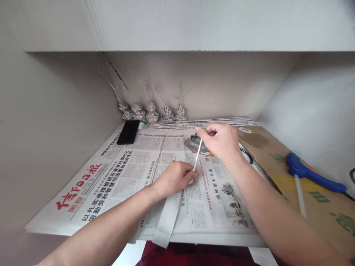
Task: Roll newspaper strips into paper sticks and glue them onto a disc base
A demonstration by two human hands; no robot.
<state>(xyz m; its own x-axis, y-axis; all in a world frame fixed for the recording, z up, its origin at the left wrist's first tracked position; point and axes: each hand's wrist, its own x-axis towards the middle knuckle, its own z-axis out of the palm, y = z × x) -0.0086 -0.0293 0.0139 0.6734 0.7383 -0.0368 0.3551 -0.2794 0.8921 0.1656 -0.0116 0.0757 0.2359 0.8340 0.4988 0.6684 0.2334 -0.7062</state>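
Note:
A thin white paper stick (197, 155) slants between my two hands above the spread newspaper (141, 162). My right hand (222, 140) pinches its upper end between thumb and fingers. Around the lower end, the fingers of my left hand (176, 177) are closed. From under my left hand a flat pale paper strip (168, 218) runs down over the table's front edge, seemingly joined to the stick; my fingers hide the join. Just behind the stick lies a grey, irregular flat piece (198, 142), partly covered by my right hand.
Several small gourd-shaped woven paper figures (152, 112) stand along the back wall. Beside them lie a bundle of thin paper sticks (210, 121) and a black phone (128, 132). At right, a blue glue gun (313, 175) rests on cardboard (288, 162). A shelf board (177, 26) overhangs the table.

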